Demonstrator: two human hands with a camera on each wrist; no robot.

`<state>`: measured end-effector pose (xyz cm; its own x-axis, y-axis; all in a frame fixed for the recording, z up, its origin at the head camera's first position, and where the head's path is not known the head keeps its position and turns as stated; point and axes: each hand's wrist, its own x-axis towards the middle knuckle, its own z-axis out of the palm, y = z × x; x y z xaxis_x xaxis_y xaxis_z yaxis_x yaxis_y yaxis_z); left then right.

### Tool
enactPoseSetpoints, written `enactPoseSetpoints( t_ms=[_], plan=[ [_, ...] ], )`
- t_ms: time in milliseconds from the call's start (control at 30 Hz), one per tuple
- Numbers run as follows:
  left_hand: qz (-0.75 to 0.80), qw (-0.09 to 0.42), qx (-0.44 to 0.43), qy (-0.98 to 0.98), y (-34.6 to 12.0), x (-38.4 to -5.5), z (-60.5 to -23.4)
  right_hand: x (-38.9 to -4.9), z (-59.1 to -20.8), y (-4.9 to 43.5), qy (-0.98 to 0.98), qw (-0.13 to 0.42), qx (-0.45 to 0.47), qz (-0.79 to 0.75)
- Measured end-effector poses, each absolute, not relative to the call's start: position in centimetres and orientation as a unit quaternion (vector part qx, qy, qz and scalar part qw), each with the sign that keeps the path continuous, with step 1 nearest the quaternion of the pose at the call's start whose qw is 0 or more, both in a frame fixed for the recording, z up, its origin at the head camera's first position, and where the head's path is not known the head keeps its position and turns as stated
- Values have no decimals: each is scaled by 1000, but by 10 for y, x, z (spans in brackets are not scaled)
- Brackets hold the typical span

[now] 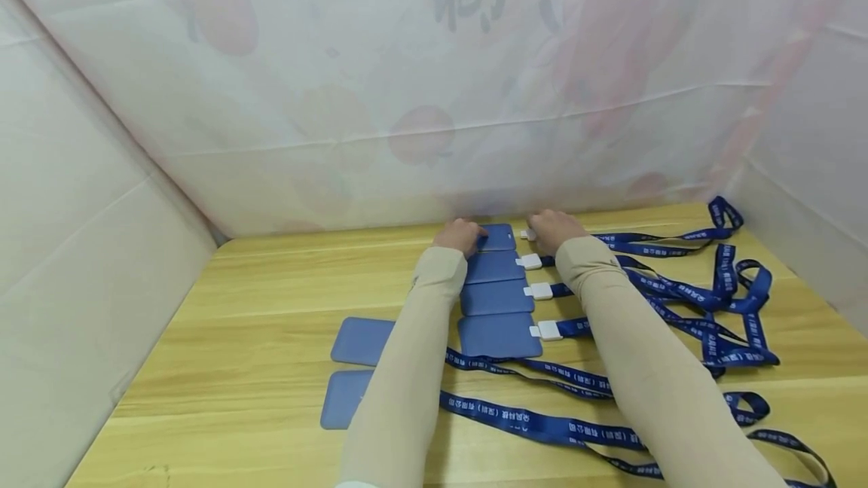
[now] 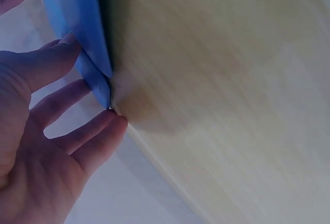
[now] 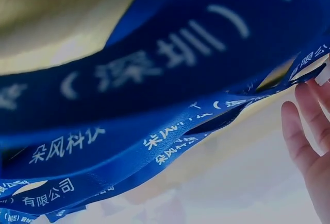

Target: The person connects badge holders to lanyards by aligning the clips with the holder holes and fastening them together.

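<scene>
Several blue card holders lie in a column on the wooden table (image 1: 271, 300), each with a white clip and a blue lanyard on its right side. My left hand (image 1: 459, 235) touches the left edge of the farthest card holder (image 1: 499, 237). In the left wrist view the fingers (image 2: 77, 131) lie fairly straight against the corner of the blue card holder (image 2: 77, 23). My right hand (image 1: 554, 227) rests at that holder's white clip (image 1: 528, 234). In the right wrist view its fingers (image 3: 304, 147) are stretched out beside a printed lanyard (image 3: 154, 80).
Two more blue card holders (image 1: 362, 341) (image 1: 346, 398) lie at the near left, partly under my left forearm. A tangle of blue lanyards (image 1: 705, 300) covers the right side, and loose straps (image 1: 542, 424) cross the near edge. White sheeting (image 1: 434, 96) walls in the table.
</scene>
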<state>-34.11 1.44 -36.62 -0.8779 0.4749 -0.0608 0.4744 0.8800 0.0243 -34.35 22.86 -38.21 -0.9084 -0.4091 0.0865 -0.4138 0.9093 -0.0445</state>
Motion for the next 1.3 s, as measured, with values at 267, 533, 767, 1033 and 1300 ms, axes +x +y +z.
enactPoseSetpoints(
  t_ms=[267,533,767,1033,1300],
  plan=[
    [8,37,242,969,15,-343,-367,-345,-382,226,-974,41,221,32],
    [15,35,234,972,17,-342,-368,-341,-380,225,-975,28,217,27],
    [21,39,236,971,17,-340,-366,-340,-377,223,-977,20,212,28],
    [23,38,236,971,17,-340,-366,-340,-377,220,-978,21,209,17],
    [19,42,230,972,16,-341,-367,-343,-379,219,-977,24,210,17]
  ],
)
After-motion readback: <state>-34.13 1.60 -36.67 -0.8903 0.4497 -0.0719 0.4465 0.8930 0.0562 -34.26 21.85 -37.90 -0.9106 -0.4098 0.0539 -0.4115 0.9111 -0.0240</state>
